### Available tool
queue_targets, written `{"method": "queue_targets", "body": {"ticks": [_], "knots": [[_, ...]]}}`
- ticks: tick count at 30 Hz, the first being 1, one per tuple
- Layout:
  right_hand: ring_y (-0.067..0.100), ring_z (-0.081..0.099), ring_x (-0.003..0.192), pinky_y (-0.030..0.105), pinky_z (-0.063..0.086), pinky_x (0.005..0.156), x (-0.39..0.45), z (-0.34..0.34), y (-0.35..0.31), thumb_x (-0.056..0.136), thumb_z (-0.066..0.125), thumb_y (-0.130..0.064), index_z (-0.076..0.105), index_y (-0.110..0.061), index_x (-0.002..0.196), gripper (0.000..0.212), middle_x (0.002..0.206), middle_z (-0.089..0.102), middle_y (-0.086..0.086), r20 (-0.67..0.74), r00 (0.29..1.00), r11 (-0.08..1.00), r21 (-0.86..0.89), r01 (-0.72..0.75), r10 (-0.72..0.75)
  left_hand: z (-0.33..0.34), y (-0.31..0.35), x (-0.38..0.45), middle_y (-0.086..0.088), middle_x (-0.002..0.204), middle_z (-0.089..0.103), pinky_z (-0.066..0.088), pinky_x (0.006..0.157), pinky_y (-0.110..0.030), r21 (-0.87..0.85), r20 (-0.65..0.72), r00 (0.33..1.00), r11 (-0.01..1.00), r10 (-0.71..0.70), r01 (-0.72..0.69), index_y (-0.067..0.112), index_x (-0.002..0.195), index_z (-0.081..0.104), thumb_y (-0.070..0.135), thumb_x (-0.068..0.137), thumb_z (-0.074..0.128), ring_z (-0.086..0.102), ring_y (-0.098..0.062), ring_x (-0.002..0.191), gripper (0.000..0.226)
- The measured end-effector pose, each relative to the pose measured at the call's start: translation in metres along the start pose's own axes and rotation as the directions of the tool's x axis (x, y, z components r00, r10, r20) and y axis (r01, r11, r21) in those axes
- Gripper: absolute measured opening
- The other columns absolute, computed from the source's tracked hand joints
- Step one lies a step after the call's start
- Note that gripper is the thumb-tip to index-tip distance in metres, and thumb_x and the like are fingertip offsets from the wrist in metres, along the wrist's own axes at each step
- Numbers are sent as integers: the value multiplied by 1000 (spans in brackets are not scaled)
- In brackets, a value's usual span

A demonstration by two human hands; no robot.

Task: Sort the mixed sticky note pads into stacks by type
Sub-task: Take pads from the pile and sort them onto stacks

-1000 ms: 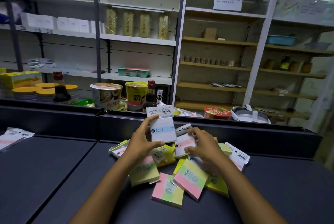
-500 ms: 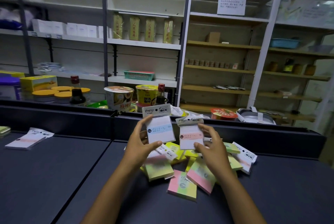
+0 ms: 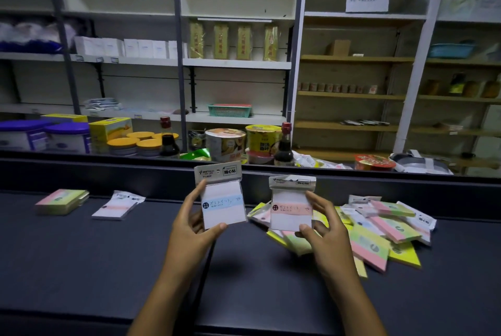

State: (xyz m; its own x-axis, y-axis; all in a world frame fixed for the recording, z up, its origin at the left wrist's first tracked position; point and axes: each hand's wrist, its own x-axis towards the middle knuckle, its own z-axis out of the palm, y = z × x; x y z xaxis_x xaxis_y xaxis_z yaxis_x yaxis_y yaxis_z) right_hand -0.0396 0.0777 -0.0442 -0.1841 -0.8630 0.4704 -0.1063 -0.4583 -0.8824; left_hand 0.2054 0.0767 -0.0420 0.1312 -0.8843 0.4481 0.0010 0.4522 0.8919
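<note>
My left hand (image 3: 189, 230) holds up a white packaged pad with a blue band (image 3: 222, 204). My right hand (image 3: 324, 230) holds a matching white packaged pad with a pink band (image 3: 290, 206). Both pads are upright above the dark table (image 3: 108, 259). Behind my right hand, to its right, lies a mixed pile of pads (image 3: 379, 230): pink-green, yellow and white packaged ones overlapping. Far left on the table sits a pink-green pad (image 3: 61, 201), and beside it a white packaged pad with a pink band (image 3: 117, 206).
A raised dark ledge (image 3: 379, 189) runs along the table's far edge. Beyond it stand bottles, noodle cups (image 3: 225, 144), tubs and tins, with store shelves (image 3: 235, 64) behind.
My right hand lifted the pink-band pad out of the pile. Both hands with their pads rose and spread apart. The view swung left, revealing the two sorted pads at far left.
</note>
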Motion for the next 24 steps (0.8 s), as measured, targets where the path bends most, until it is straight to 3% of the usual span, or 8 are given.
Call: {"method": "queue_targets", "body": {"ticks": [2, 4, 12, 15, 19, 24], "knots": [[0, 68, 93, 11, 51, 74, -10, 20, -2, 83, 53, 18, 58, -31, 125, 64, 125, 61, -19, 10, 1000, 1000, 26, -2, 2, -23, 2, -5, 3, 115, 72, 56, 74, -16, 16, -3, 1000, 1000, -10, 10, 49, 134, 49, -10, 77, 74, 70, -9, 102, 86], [2, 69, 93, 16, 54, 72, -20, 38, -4, 83, 53, 19, 58, -31, 125, 65, 125, 61, -19, 11, 1000, 999, 51, -8, 8, -44, 4, -11, 5, 113, 73, 56, 76, -17, 31, -6, 1000, 999, -20, 20, 51, 135, 49, -9, 78, 74, 70, -10, 102, 86], [13, 67, 107, 26, 59, 78, -41, 95, -13, 85, 57, 16, 59, -33, 126, 64, 122, 61, -22, 78, 997, 995, 100, -24, 16, -111, 18, -32, 4, 128, 66, 56, 84, -20, 84, -61, 998, 996, -15, 21, 49, 137, 48, -10, 79, 72, 67, -10, 109, 86], [10, 66, 108, 26, 60, 79, -43, 111, -18, 86, 58, 15, 59, -34, 126, 63, 124, 61, -20, 124, 992, 994, 109, -9, -5, -127, 26, -40, 4, 129, 65, 56, 89, -23, 107, -98, 995, 994, -7, 18, 55, 132, 50, -7, 80, 73, 66, -7, 111, 84], [-1, 66, 104, 21, 58, 75, -46, 130, -23, 87, 60, 14, 58, -31, 128, 61, 129, 58, -13, 196, 980, 992, 126, 2, -27, -145, 33, -50, 2, 124, 68, 57, 85, -20, 125, -153, 988, 992, -17, 36, 53, 134, 48, -5, 81, 73, 67, -7, 109, 83], [14, 70, 103, 24, 59, 76, -49, 154, -26, 88, 61, 11, 57, -31, 129, 58, 130, 58, -12, 256, 967, 985, 169, -28, -17, -169, 37, -60, 3, 126, 67, 56, 89, -23, 153, -204, 979, 987, -18, 50, 54, 135, 46, -2, 81, 74, 66, -9, 112, 83]]}}
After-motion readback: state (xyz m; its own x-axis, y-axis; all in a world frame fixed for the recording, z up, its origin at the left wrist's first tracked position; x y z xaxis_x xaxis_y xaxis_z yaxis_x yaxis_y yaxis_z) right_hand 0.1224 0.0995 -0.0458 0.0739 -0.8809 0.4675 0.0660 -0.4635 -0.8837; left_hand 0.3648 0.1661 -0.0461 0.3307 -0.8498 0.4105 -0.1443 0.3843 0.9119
